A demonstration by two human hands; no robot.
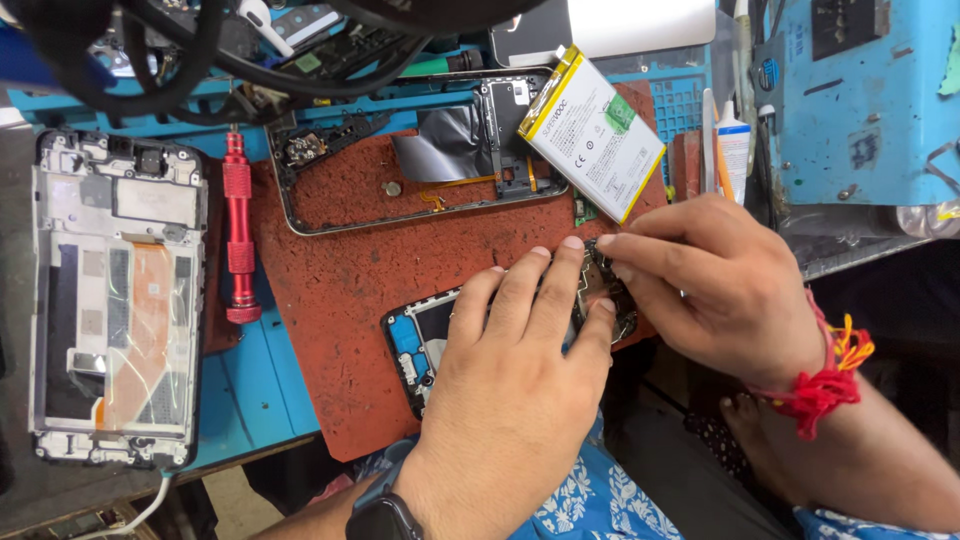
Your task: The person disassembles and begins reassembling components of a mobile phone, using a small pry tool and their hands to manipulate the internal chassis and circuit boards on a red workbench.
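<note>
The opened phone [420, 345] lies flat on the red cork mat [340, 290], near its lower edge, with its back already off, so its blue inside and small parts show. The left hand [520, 390] lies flat on top of the phone and presses it down, fingers spread out and not closed around anything. The right hand [715, 285] comes in from the side, and its fingertips [610, 245] are pinched together at the top end of the phone, on a small dark part there; what that part is cannot be told. So the phone looks well on the way to being taken apart, but parts still sit inside it. Just above the hands, a white and yellow battery [592, 132] lies out of any phone, leaning on a bare metal phone frame [420, 165] that rests on the same mat. A red screwdriver [238, 230] lies at the left edge of the mat, touched by no one. Further left, on the desk [250, 390], sits another stripped phone body [118, 300] with its insides open. A small white glue tube [733, 140] stands beside a blue tool box [865, 100] at the far right.
</note>
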